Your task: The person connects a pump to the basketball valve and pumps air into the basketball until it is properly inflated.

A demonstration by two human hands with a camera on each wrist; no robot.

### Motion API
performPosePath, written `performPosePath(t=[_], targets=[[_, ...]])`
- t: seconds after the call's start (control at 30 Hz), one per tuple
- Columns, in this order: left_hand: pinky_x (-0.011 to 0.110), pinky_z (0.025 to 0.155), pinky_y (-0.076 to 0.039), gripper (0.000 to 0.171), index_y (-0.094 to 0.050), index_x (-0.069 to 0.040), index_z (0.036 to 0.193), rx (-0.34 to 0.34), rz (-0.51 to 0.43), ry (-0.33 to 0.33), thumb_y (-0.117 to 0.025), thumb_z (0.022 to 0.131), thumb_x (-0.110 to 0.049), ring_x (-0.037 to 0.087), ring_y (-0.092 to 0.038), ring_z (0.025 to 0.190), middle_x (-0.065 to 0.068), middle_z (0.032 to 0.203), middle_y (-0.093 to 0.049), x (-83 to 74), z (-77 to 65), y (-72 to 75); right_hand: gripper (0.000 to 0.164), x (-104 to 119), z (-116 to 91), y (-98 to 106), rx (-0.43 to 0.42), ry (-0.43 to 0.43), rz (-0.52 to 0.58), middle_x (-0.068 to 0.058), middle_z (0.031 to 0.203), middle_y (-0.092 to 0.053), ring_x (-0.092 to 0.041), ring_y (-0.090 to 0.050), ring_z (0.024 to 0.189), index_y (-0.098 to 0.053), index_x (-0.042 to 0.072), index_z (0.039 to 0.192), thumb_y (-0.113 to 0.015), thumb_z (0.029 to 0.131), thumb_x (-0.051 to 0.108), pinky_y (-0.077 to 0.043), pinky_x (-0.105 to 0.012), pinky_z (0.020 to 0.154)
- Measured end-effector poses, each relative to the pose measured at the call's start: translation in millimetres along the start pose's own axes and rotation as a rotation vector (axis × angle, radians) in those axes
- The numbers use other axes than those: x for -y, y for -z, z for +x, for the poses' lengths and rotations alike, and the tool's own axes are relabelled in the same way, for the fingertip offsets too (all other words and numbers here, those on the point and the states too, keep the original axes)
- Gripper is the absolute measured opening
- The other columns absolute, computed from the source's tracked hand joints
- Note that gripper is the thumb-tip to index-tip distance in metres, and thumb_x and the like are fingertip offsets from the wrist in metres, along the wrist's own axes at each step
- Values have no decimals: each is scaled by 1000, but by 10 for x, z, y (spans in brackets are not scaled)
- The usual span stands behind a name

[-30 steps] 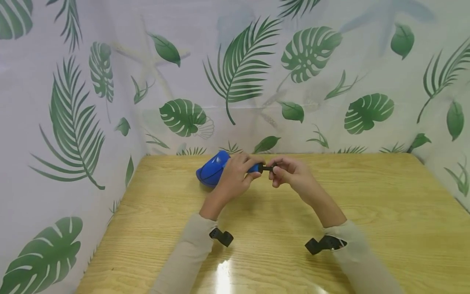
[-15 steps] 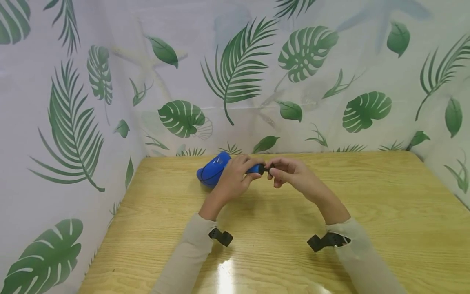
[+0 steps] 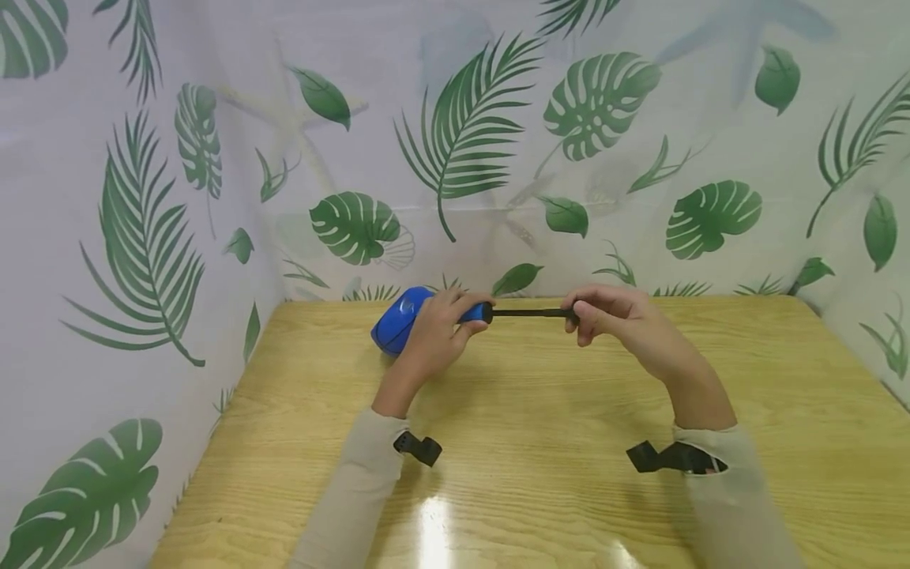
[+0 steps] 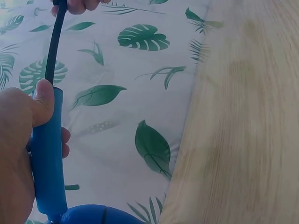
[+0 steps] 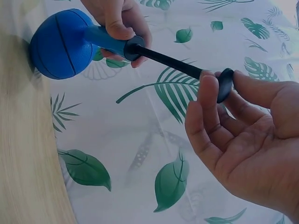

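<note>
A blue ball with black seam lines sits at the back of the wooden table, joined to a small blue hand pump. My left hand grips the pump's barrel, its thumb near the black collar. A long stretch of black rod shows beyond the barrel. In the right wrist view, my right hand pinches the round black knob at the rod's end between thumb and fingers. Part of the ball lies behind my left hand in the head view.
The wooden table reaches back to a white cloth printed with green leaves, which also hangs along both sides. A black wrist camera mount juts from the left sleeve, another mount from the right.
From half a second ago, my right hand has moved right and drawn the rod far out of the barrel. My left hand, with the pump and ball, has shifted slightly left.
</note>
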State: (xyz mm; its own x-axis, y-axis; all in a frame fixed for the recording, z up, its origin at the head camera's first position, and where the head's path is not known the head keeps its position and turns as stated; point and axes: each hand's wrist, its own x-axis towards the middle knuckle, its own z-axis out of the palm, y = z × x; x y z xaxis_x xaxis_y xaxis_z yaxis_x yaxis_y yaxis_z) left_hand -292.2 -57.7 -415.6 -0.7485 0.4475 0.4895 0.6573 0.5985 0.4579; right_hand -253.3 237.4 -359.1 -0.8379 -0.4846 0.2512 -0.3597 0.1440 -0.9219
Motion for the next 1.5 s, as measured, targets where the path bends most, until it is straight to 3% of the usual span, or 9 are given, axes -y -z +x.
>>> performPosePath(t=[0.3, 0.47, 0.6, 0.93, 1.23, 1.5], targets=[[52, 98, -47, 34, -64, -19, 134, -5, 51, -22, -63, 101, -29, 30, -60, 116, 9, 119, -67, -40, 1, -57, 26, -154, 69, -88, 31, 42, 62, -6, 90, -64, -17, -67, 74, -59, -8, 117, -44, 110, 12, -59, -29, 74], [50, 94, -49, 34, -65, -18, 132, -9, 99, -67, -65, 100, -29, 29, -62, 107, 9, 112, -66, -54, 5, -116, 33, -257, 154, -253, 86, -28, 107, -3, 92, -64, -17, -67, 74, -55, -9, 122, -42, 111, 19, -59, -29, 75], [48, 94, -49, 32, -65, -17, 131, 7, 127, -99, -64, 100, -28, 29, -62, 105, 9, 109, -65, -94, 5, -173, 34, -312, 196, -387, 70, -95, 112, 0, 92, -65, -15, -67, 73, -56, -7, 124, -44, 111, 22, -59, -28, 75], [41, 87, -49, 37, -65, -15, 134, 68, 153, -88, -63, 101, -31, 24, -59, 101, 6, 106, -64, -182, -12, -228, 34, -367, 243, -575, 41, -123, 100, -4, 91, -63, -20, -68, 74, -55, -11, 122, -42, 111, 18, -59, -29, 73], [50, 100, -45, 34, -66, -19, 132, 89, 89, -62, -68, 98, -24, 25, -59, 107, 6, 111, -63, -108, -15, -145, 23, -350, 234, -543, 115, -123, 72, -8, 99, -63, -15, -68, 76, -58, 0, 112, -46, 110, 19, -59, -32, 74], [54, 108, -42, 34, -66, -19, 132, 53, 45, -21, -66, 99, -27, 30, -60, 119, 7, 120, -66, -28, -4, -33, 17, -158, 121, -219, 202, -64, 7, -11, 95, -61, -24, -66, 82, -57, 3, 110, -47, 110, 16, -58, -32, 78]])
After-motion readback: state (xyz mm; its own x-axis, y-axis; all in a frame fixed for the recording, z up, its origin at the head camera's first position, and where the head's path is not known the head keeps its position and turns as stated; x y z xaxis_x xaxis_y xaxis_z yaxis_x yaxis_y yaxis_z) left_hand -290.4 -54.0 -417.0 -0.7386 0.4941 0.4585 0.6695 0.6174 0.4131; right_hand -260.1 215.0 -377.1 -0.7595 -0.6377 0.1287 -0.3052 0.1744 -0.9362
